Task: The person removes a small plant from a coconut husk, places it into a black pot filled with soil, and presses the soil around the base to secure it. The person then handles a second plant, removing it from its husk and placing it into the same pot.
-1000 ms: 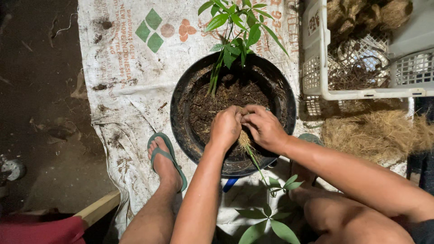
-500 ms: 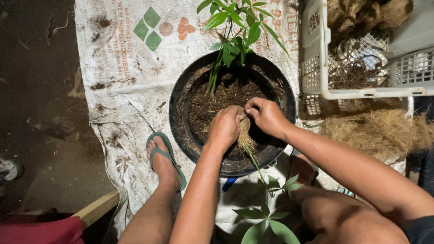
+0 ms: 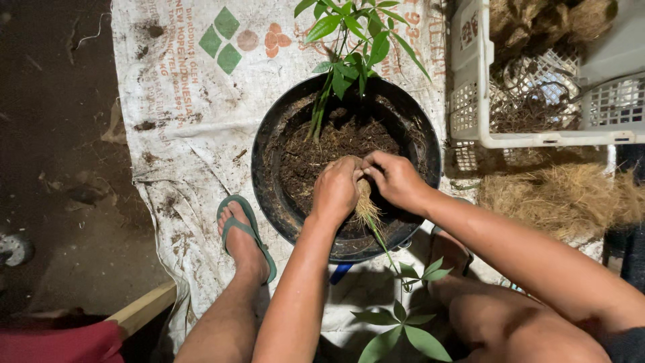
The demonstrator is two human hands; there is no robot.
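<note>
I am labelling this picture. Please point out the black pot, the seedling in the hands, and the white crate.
black pot [image 3: 267, 144], head view, bare left rim
seedling [image 3: 367, 207], head view, pale root clump
white crate [image 3: 465, 74], head view, left wall

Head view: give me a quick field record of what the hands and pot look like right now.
left hand: closed on the seedling's root ball
right hand: fingers pinching the same root ball from the other side
seedling: stem slants out over the pot rim toward the person, leaves low in frame
pot: black, round, holds dark fibrous soil
planted seedlings: upright at the pot's far edge
under pot: printed white sack
</note>
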